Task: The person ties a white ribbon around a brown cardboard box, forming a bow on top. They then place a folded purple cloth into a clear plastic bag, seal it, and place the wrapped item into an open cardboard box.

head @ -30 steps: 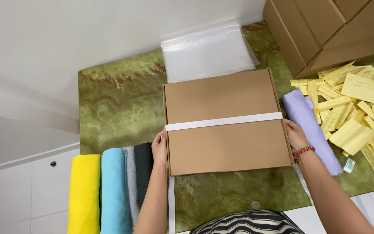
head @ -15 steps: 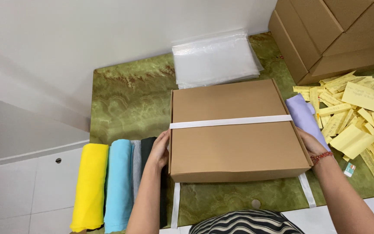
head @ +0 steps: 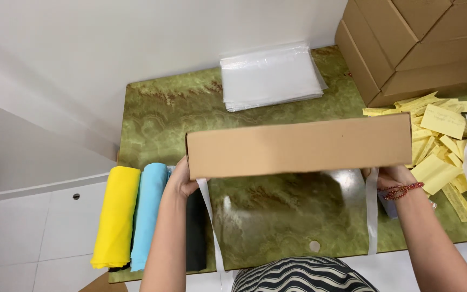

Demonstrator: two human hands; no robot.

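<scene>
A flat brown cardboard box [head: 298, 146] is raised off the green marble-patterned table [head: 168, 113] and tipped on edge, its long side facing me. My left hand [head: 181, 179] grips its left end and my right hand [head: 393, 176], with a red bracelet at the wrist, grips its right end. Two white ribbon strips [head: 372, 211] lie on the table under the box, running toward me.
Rolled cloths, yellow [head: 115, 216], light blue [head: 148, 213] and dark [head: 195, 238], lie at the left front. A stack of clear plastic bags [head: 268, 75] sits at the back. Brown boxes [head: 412, 43] are stacked back right, beside yellow paper slips [head: 439, 146].
The box lay flat on the table with a white ribbon across it. Both hands have lifted it and tipped it up, leaving the ribbon strips on the table.
</scene>
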